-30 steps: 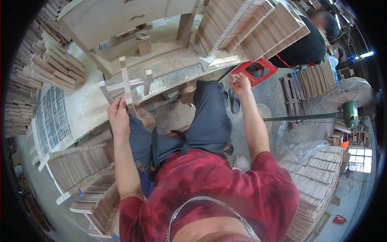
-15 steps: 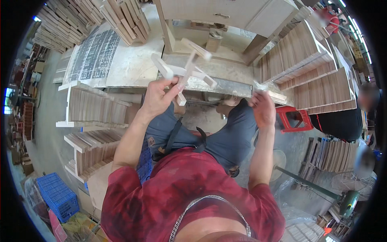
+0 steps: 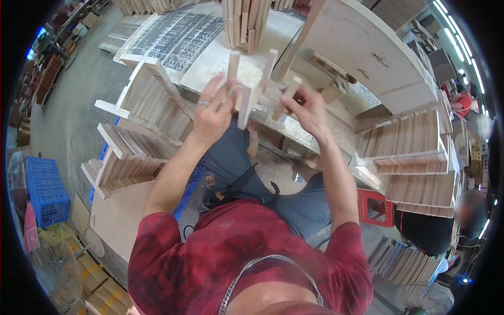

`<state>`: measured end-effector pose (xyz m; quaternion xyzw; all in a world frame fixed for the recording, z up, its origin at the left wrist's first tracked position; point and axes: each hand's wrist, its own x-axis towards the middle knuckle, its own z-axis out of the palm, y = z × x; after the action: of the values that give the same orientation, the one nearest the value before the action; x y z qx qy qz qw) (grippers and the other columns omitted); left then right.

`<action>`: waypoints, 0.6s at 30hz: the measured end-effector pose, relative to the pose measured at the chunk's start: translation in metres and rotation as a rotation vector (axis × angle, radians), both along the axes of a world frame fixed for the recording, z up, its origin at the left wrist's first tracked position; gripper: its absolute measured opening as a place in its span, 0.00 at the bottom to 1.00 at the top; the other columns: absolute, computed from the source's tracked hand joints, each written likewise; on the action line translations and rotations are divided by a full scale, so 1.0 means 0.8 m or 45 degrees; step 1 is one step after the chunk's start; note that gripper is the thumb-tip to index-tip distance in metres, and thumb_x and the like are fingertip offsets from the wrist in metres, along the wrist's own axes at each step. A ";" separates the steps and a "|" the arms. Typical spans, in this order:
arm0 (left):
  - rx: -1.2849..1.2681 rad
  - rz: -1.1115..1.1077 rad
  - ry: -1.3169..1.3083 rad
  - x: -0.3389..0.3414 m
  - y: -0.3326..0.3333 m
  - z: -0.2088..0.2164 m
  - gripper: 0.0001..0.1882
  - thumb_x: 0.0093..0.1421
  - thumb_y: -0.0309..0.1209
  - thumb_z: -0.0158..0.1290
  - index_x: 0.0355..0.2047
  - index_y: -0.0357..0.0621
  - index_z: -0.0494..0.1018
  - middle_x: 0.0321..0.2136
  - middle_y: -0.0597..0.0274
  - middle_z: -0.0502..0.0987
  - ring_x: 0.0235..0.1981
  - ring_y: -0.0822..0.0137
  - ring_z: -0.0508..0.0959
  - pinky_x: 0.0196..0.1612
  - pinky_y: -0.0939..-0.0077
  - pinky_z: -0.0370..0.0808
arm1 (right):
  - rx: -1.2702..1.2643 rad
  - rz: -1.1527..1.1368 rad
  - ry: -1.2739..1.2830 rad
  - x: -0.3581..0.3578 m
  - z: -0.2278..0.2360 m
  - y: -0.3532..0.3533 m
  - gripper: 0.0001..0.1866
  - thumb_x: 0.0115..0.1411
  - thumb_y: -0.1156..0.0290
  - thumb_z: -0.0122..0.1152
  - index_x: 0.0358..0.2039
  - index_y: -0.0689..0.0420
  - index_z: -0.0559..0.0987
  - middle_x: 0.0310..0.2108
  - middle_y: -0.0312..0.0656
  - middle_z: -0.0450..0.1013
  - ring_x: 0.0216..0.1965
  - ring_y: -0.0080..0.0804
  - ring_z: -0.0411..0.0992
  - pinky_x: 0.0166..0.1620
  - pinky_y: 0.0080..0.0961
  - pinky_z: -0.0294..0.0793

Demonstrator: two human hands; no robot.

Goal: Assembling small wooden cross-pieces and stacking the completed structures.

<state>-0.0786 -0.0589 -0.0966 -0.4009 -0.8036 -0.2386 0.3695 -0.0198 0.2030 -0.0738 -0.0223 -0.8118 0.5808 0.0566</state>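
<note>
Above the near edge of the surface (image 3: 210, 76), a motion-blurred wooden frame (image 3: 246, 109) sits between both hands. The right hand (image 3: 308, 111) has its grip pinched on the frame's right side, thumb against fingers. The left hand (image 3: 212, 114) has half-curled fingers at the left side; how firmly that grip closes, I cannot tell. Wooden strips (image 3: 244, 23) stand bundled beyond.

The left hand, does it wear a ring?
Yes, a silver-coloured ring shows on one finger of the left hand.
</note>
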 end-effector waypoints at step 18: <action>0.457 0.231 -0.855 -0.143 0.000 -0.148 0.11 0.59 0.30 0.60 0.28 0.34 0.73 0.24 0.42 0.75 0.26 0.43 0.78 0.32 0.56 0.72 | 0.618 -0.286 0.338 -0.161 -0.154 -0.080 0.17 0.61 0.59 0.63 0.28 0.63 0.75 0.24 0.54 0.75 0.28 0.55 0.75 0.33 0.46 0.74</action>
<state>-0.1932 -0.0585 -0.2146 -0.1570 -0.8575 -0.4596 0.1697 -0.1482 0.1392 -0.1973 -0.0218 -0.9048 0.3578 0.2300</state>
